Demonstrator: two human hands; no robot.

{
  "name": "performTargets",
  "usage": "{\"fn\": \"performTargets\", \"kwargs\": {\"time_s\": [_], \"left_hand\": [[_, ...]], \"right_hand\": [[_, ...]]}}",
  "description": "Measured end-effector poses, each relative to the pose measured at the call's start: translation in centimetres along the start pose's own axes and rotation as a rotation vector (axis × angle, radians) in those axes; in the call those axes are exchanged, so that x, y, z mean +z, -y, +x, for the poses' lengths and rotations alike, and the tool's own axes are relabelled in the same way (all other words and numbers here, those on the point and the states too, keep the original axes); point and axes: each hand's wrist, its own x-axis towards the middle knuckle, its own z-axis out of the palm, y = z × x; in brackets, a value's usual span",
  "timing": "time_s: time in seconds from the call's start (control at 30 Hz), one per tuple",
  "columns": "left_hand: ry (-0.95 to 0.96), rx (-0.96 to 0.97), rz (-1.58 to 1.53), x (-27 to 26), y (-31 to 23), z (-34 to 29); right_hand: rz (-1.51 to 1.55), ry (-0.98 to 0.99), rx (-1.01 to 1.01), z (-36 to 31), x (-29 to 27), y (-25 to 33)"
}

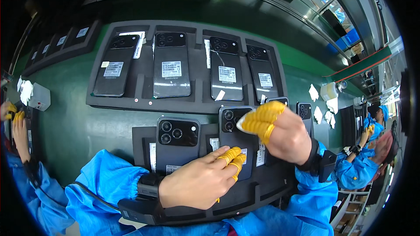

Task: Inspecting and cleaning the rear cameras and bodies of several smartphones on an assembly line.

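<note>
1. Near tray (245, 199): dark foam, several phones face down, camera ends pointing far.
2. Left hand (199, 183): palm down on lower end of middle phone (236, 142), yellow finger cots (232, 156) pressing its back; flat hold, not a wrap-around grip.
3. Right hand (284, 133): pinched shut, cot-covered fingertips (262, 120) clamping a small white wipe (240, 125) just beside that phone's camera block (231, 120).
4. Middle phone location: near tray, second slot from left, directly under both hands.
5. Judged state: wiping or cleaning of camera area in hand, wipe at the lens edge; cannot tell if contact already made.
6. Left neighbour phone (177, 144): same tray, untouched by either hand; done or pending, cannot tell.
7. Right neighbour phones (305, 113): mostly hidden behind right hand; status unknown.
8. Far tray (144, 102): four phones (171, 64) with white labels on backs, resting in slots, well apart from hands; looks like a separate batch, finished or waiting unclear.
9. Third tray (61, 43) far left, more phones, small and dim.
10. Green belt surface (87, 126) under trays.
11. White tissues (315, 92) far right on belt; white box (39, 97) at left.
12. Co-workers in blue sleeves: one at right edge (358, 166), one at left edge (17, 126), both with yellow cots, not involved here.
13. Overall: roughly mid-tray, at least one phone in process, remainder unverified.
</note>
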Motion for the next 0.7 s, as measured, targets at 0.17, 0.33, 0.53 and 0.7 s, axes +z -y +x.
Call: {"fn": "performTargets", "kwargs": {"time_s": [0.17,0.33,0.53,0.7], "left_hand": [[-0.015,0.002,-0.021,0.0,0.1,-0.2],[-0.047,0.0,-0.018,0.1,0.0,-0.1],[-0.019,-0.011,-0.044,0.0,0.1,-0.3],[-0.015,0.005,-0.043,0.2,0.1,-0.2]], "right_hand": [[-0.16,0.069,-0.152,1.0,1.8,-0.8],[-0.403,0.219,0.029,0.6,-0.9,-1.3],[-0.283,0.108,-0.086,1.7,1.2,0.7],[-0.303,0.242,0.096,0.4,-1.6,1.8]]}}
